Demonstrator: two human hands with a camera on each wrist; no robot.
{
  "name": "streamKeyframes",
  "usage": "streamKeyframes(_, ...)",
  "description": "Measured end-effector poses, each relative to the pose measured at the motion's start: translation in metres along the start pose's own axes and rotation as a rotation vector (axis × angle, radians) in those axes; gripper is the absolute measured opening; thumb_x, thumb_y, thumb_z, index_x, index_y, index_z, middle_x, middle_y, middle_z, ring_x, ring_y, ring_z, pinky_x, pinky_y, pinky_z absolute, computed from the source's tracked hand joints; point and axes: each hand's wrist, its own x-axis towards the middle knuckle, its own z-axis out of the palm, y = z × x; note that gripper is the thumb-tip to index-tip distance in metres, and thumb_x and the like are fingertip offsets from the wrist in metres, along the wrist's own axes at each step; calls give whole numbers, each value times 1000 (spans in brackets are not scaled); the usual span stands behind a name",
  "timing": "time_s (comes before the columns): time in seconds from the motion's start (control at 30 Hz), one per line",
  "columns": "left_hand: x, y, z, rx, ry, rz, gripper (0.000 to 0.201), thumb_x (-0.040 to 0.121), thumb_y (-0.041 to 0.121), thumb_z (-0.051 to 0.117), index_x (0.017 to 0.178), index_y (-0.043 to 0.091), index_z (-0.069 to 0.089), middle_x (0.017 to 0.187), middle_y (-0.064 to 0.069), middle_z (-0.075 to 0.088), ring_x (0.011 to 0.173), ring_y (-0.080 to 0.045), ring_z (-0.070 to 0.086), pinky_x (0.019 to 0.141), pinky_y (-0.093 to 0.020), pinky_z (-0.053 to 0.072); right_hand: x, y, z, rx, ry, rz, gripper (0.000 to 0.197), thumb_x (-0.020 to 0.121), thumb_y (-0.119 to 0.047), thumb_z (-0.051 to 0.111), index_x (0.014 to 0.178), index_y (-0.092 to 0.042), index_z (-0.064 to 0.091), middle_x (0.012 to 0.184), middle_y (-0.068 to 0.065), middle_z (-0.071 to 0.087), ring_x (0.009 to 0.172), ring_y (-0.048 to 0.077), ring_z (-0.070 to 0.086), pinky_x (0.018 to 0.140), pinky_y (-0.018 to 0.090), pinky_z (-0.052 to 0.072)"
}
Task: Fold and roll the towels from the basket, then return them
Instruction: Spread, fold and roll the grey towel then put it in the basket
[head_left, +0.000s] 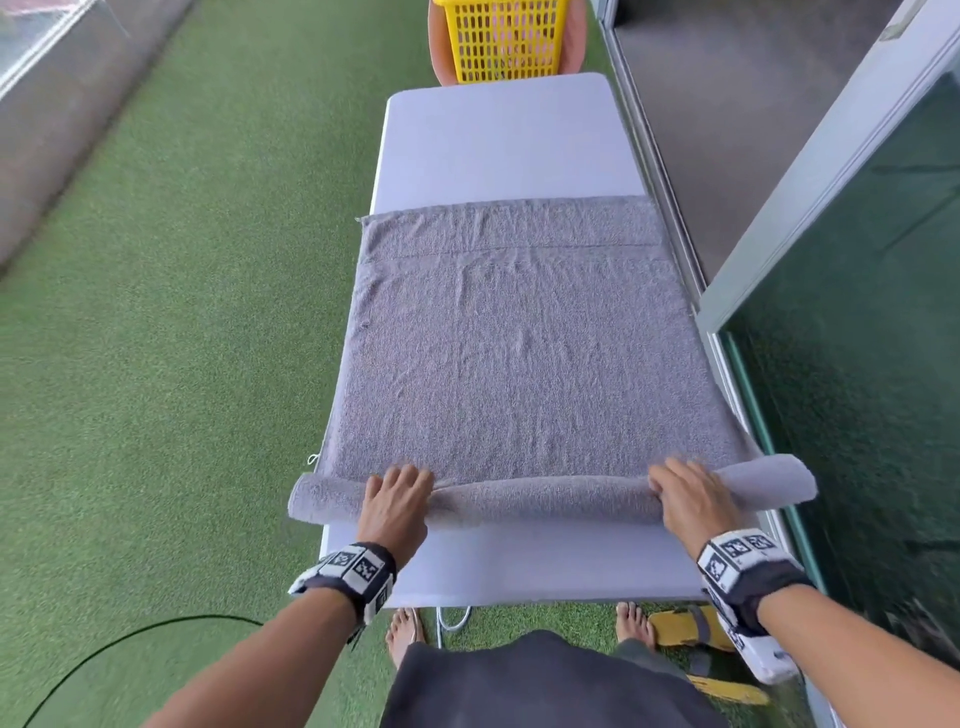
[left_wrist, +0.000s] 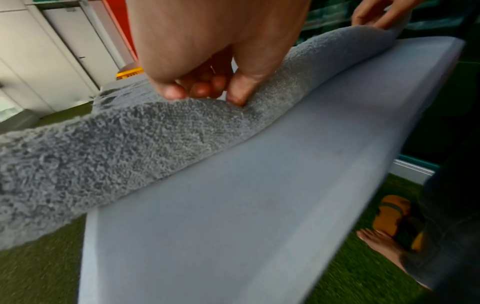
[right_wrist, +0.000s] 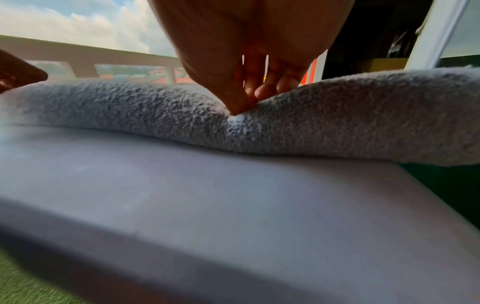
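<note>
Grey towel on white table over green turf, both hands' fingers clamped on its rolled near edge.

White table on turf, grey towel spread across it

Soft, even daylight fills the head view, with no hard shadows. Straight lines bow toward the frame edges, and the lower right corner smears. The right wrist view is backlit by bright sky in the upper left, leaving the hand dark; the left wrist view blurs along its bottom.
</note>
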Motion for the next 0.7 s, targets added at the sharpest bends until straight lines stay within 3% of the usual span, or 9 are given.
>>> streamKeyframes(0.07, -7, 3, 4, -8, 24, 7, 36, 61, -8, 64, 86, 15, 52, 78, -1, 54, 68, -21, 51, 63, -35, 50, -10, -1, 7, -5, 61, -38, 33, 67, 8, 70, 77, -21, 56, 76, -5, 55, 71, 17, 49, 65, 31, 45)
streamKeyframes(0.13, -22, 9, 11, -30, 23, -17, 32, 65, -6, 56, 91, 13, 54, 84, -2, 55, 74, -21, 51, 65, -34, 51, -24, 1, 15, -26, 118, -63, 32, 70, 0, 71, 97, -15, 65, 94, 0, 64, 86, 22, 57, 80, 37, 49)
streamKeyframes(0.23, -39, 11, 16, -61, 4, -16, 34, 70, 0, 40, 97, 14, 54, 95, -1, 55, 84, -19, 48, 74, -31, 49, -45, 11, 24, -91, 113, -119, 58, 60, -10, 79, 116, -6, 65, 116, 8, 65, 109, 27, 59, 100, 43, 35)
streamKeyframes(0.33, -37, 4, 21, -67, 65, 28, 40, 70, -5, 54, 107, 10, 56, 102, -4, 61, 94, -21, 53, 87, -29, 46, -47, 12, 26, -90, 91, -99, 64, 54, -7, 85, 115, -5, 67, 116, 9, 66, 109, 29, 61, 101, 44, 31)
streamKeyframes(0.4, -31, 3, 18, -106, 56, 35, 46, 65, -13, 66, 105, 9, 62, 101, -4, 66, 95, -21, 58, 86, -32, 52, -39, 7, 21, -67, 105, -75, 57, 54, -7, 87, 108, -8, 69, 109, 7, 68, 104, 27, 63, 99, 41, 34)
streamKeyframes(0.5, -18, 3, 9, -117, 23, 11, 39, 64, -16, 65, 91, 13, 65, 92, -2, 69, 86, -20, 61, 80, -34, 55, -27, 5, 13, -63, 68, -64, 51, 55, -11, 87, 103, -15, 71, 101, -1, 70, 95, 21, 63, 90, 38, 41)
streamKeyframes(0.57, -8, 2, 1, -96, -39, 9, 34, 67, -12, 60, 90, 13, 66, 88, -3, 69, 84, -22, 59, 81, -36, 52, -20, 5, 3, -86, 1, -50, 44, 64, -15, 82, 106, -22, 70, 103, -7, 70, 95, 17, 60, 88, 36, 39)
streamKeyframes(0.7, 16, -2, -8, -102, -162, 4, 38, 77, -8, 43, 105, 7, 64, 100, -9, 66, 96, -28, 55, 84, -35, 42, 8, 4, -21, -203, -249, -63, 35, 93, -25, 50, 127, -32, 54, 124, -11, 57, 118, 13, 47, 98, 34, 29)
